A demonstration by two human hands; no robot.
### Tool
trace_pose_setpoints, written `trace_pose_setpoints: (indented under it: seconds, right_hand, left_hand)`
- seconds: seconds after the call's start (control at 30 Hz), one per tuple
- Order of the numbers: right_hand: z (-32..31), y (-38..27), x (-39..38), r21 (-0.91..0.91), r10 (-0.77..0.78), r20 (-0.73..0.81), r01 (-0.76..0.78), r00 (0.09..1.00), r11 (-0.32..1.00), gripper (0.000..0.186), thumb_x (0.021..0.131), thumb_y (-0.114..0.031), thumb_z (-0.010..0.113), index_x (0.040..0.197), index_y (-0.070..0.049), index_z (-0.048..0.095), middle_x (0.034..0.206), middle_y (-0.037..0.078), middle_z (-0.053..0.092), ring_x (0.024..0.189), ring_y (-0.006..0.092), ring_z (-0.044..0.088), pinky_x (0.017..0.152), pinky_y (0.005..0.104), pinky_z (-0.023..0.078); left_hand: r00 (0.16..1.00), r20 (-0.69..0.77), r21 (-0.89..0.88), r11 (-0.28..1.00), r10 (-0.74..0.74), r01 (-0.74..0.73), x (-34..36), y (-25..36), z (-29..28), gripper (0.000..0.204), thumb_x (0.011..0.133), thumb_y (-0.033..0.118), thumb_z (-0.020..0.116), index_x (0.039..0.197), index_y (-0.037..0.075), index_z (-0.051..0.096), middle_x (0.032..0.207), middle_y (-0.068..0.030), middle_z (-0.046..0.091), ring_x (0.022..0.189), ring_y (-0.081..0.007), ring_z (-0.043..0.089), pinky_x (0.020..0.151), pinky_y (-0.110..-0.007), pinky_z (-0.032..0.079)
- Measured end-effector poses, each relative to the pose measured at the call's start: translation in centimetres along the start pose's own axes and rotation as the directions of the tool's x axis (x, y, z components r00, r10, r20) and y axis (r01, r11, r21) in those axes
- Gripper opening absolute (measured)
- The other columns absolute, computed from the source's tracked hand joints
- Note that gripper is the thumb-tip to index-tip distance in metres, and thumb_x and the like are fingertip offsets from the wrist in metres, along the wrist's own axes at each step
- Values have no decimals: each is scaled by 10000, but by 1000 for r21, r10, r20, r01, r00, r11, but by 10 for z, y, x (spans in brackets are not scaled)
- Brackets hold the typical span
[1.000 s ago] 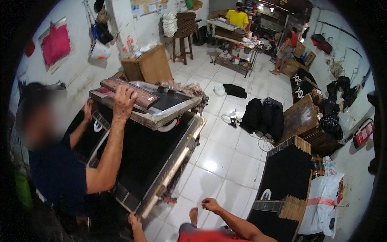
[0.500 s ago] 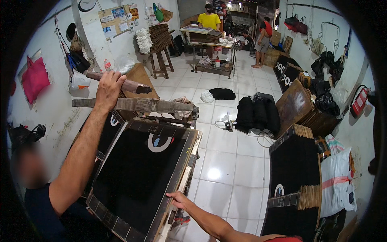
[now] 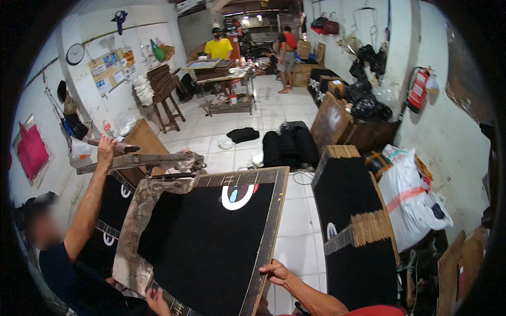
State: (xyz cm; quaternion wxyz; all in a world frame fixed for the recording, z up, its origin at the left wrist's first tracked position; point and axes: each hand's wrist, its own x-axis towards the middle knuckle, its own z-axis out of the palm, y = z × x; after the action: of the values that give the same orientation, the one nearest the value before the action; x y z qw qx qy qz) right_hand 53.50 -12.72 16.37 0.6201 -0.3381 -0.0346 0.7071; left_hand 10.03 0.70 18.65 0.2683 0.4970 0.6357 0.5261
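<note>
A flat wooden board [image 3: 256, 247] covered with black cloth is tilted in front of me. A white and blue arch-shaped print [image 3: 238, 197] lies near the cloth's far edge. My right hand [image 3: 276, 272] is closed on the board's right edge, thumb on top. At its near left edge, my left hand [image 3: 156, 302] is closed on the rim, partly cut off by the picture's bottom. Beside the board is a worn, stained stand [image 3: 138, 231]. A co-worker's hand [image 3: 106, 149] grips a rough wooden bar [image 3: 118, 146] above the stand.
The co-worker in a dark shirt [image 3: 68, 274] is close on my left, by more printed black boards [image 3: 97, 253]. To the right, black cloth-covered boards [image 3: 348, 195] stand stacked beside a white sack [image 3: 406, 200]. Black bundles [image 3: 290, 147] lie on the tiled floor ahead.
The board has come off the stand and shifted right, baring the stand's worn top. My left hand has come into view at its near edge. The view has turned right.
</note>
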Motion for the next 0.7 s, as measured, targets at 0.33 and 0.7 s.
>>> trace_pose_setpoints:
  seconds: [0.33,0.7]
  right_hand:
    - [-89,-61,-198,231,-373,14,360,928,904,267,694,98,600,926,-31,624,751,123,646,639,247,648,642,465,553]
    - [-98,-86,-252,219,-600,-100,606,794,765,442,612,146,591,1028,-2,597,870,138,658,748,271,661,734,393,543]
  left_hand:
    - [812,453,-183,930,368,-320,-17,195,243,331,740,109,719,1007,3,555,866,-35,558,803,-129,523,729,-271,444]
    - [599,700,-37,857,389,-514,44,455,387,585,709,455,730,963,-62,626,927,-148,641,859,-244,615,794,-316,464]
